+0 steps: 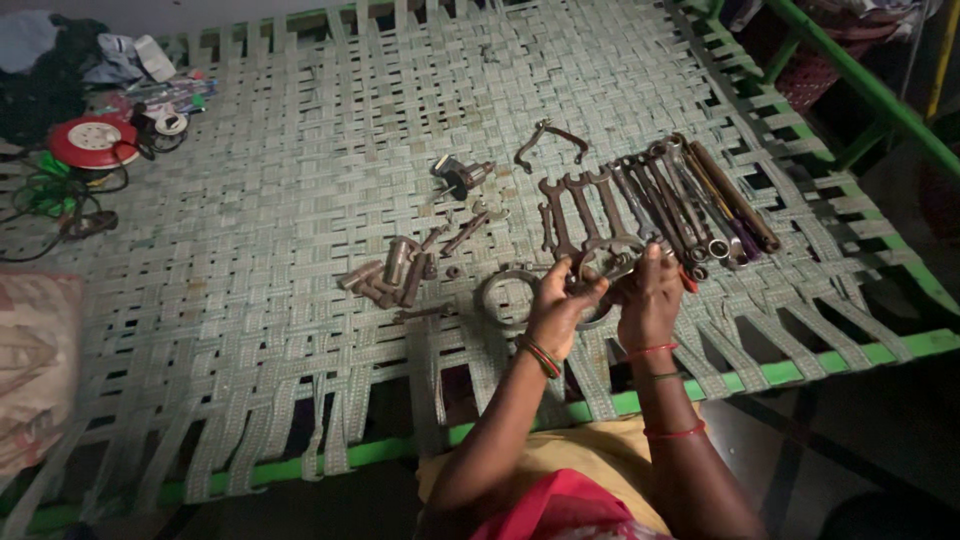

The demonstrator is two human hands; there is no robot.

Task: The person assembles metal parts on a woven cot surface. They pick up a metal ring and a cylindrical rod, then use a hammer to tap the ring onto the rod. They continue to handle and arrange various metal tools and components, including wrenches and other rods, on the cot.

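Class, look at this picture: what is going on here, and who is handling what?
A person sits at the edge of a woven cot with a green frame. Both hands, the left hand and the right hand, hold a metal ring-shaped part just above the webbing. Beside them lie a row of spanners, another metal ring and a heap of small rusty bolts and fittings. A red cable reel sits at the far left.

Tools on a woven cot [300, 200]
Spanners [650, 200] lie right of the bolts [395, 275]; a ring [505, 295], perhaps a clamp, lies between; cable reel [93, 140] far left.
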